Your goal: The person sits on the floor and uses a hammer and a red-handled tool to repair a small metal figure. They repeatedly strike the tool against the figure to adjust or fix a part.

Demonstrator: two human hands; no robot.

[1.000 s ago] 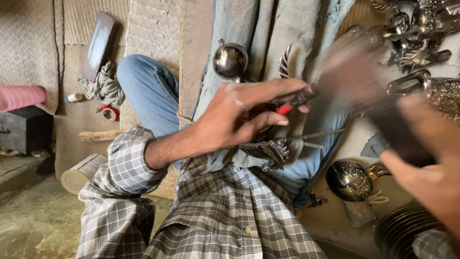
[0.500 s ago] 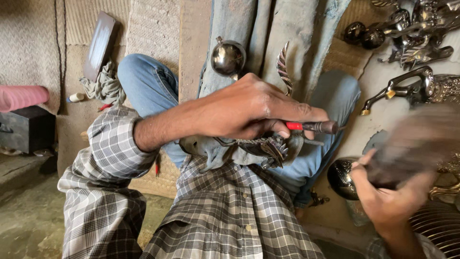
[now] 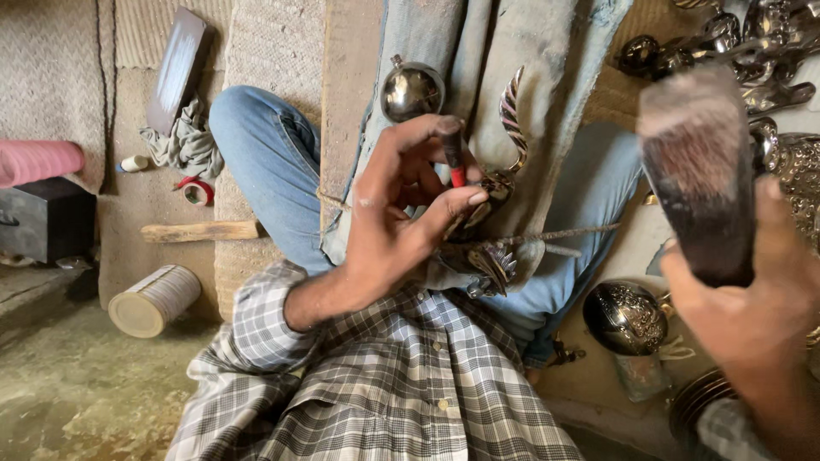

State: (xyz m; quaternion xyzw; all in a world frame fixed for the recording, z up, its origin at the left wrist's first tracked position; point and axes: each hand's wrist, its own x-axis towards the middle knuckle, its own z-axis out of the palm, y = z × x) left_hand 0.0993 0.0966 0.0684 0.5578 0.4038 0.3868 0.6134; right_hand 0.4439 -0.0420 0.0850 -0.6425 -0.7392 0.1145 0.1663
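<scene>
Pinching a slim punch with a red band (image 3: pixel 453 158) between thumb and fingertips, your left hand (image 3: pixel 401 213) holds it nearly upright, its lower end set on the ornate metal piece (image 3: pixel 491 248) that lies in your lap. That piece has a curved, ribbed, feather-like part rising above your fingers and a fanned, engraved part below them, and it rests against the grey-blue cloth (image 3: pixel 478 51) draped over your legs. A thin cord (image 3: pixel 555 232) runs across the piece and out to the side over your jeans (image 3: pixel 265 162).

Your right hand (image 3: pixel 752 299) is closed around a dark wooden mallet-like block (image 3: pixel 696 171), raised and blurred, well apart from the punch. Its worn, pale end faces upward.

A round, shiny metal bulb (image 3: pixel 412 90) lies on the cloth just above your left hand. Beside your right knee sits an engraved metal pot (image 3: pixel 625 318), and more polished metal ware (image 3: pixel 735 43) is heaped in the upper corner behind the mallet.

On the floor at your other side are a tin can lying on its side (image 3: pixel 155 299), a wooden stick (image 3: pixel 201 230), a roll of red tape (image 3: pixel 196 189), a crumpled rag (image 3: pixel 184 145), a dark flat board (image 3: pixel 178 68) leaning on the woven mat, a pink roll (image 3: pixel 38 160) and a black box (image 3: pixel 43 218). Your checked shirt (image 3: pixel 401 376) fills the near foreground.
</scene>
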